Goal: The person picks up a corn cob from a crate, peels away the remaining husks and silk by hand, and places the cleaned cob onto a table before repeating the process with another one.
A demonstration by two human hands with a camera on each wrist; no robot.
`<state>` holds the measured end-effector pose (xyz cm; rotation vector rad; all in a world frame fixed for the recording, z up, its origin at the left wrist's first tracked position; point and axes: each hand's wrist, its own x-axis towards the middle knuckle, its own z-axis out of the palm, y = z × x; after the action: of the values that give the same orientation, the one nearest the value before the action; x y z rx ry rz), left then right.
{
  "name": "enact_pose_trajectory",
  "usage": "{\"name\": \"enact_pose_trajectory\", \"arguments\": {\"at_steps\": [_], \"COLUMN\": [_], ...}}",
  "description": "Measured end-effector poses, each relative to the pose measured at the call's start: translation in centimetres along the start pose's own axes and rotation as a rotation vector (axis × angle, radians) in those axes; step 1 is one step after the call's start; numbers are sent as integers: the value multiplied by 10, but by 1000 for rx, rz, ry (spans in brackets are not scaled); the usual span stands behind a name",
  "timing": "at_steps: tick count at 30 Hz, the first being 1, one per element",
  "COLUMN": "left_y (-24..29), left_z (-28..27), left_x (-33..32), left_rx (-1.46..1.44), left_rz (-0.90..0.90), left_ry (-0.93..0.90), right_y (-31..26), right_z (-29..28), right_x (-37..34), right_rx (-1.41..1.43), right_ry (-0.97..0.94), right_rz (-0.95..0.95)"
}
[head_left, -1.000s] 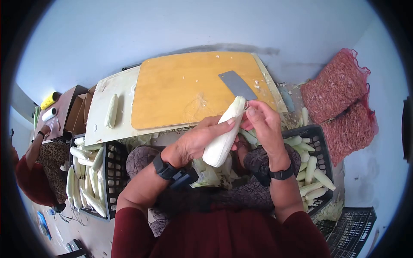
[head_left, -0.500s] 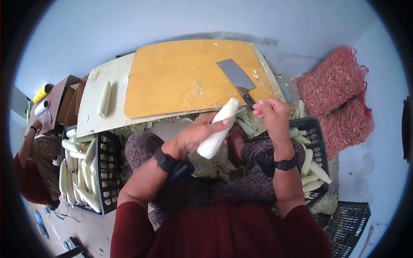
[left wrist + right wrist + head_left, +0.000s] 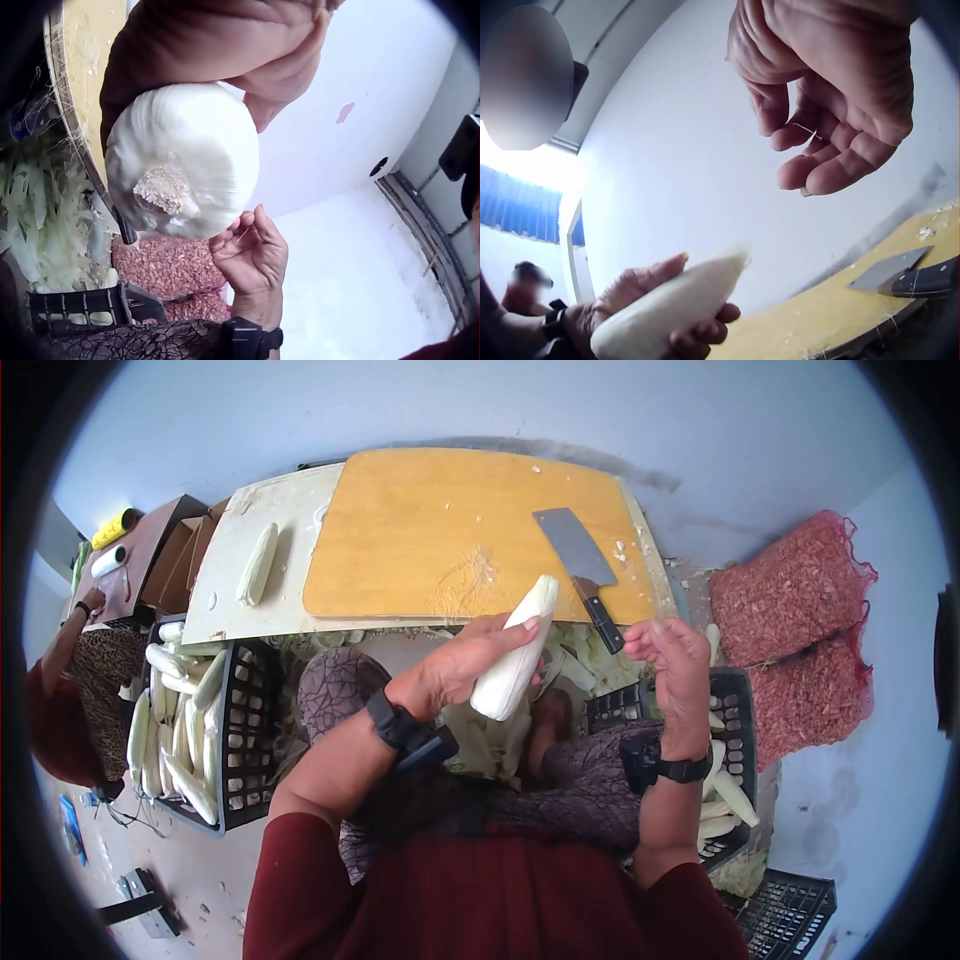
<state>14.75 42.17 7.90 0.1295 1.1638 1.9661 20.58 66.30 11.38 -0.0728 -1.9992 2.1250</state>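
- Evidently, picking loose silk (image 3: pixel 742 255) off the pale corn ear (image 3: pixel 515 660) is what we have in hand; we judge it goes best one wisp at a time, starting at the tip.
- We would hold the ear snugly without squeezing, and turn it a little so that each side comes to light.
- Our left hand (image 3: pixel 468 662) wraps the ear, thumb over its upper face, fingers curled round the far side, with the cut end and tip both clear of the grip. The ear is tilted, tip up and away from us, by the near edge of the yellow board (image 3: pixel 420 530).
- Our right hand (image 3: pixel 675 665) is raised well apart from the ear, forearm forward, fingers loosely curled towards the thumb. A fine strand (image 3: pixel 807 131) shows at them; whether they pinch it or it only clings, we cannot tell.
- We would drop strands away from the ear, and mind the cleaver (image 3: pixel 575 548), lying on the board with its handle towards our right side.
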Motion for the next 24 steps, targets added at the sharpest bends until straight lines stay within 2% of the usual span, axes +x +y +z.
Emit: {"name": "enact_pose_trajectory", "arguments": {"at_steps": [2, 5, 7, 12, 16, 24], "left_y": [3, 0, -1, 4, 3, -2], "left_z": [-2, -10, -12, -9, -7, -2], "left_x": [2, 11, 15, 7, -1, -10], "left_rx": [-48, -114, -255, -270, -216, -92], "left_rz": [-18, -17, -46, -63, -32, -2], "left_ry": [-31, -92, -155, -286, -341, -344], "right_y": [1, -2, -11, -36, -24, -10], "right_z": [9, 18, 24, 41, 48, 56], "right_x": [-5, -5, -2, 3, 7, 2], "right_rx": [-159, -195, -192, -300, -294, -69], "right_ry": [-32, -45, -43, -75, -152, -332], "right_rz": [70, 78, 92, 95, 89, 88]}}
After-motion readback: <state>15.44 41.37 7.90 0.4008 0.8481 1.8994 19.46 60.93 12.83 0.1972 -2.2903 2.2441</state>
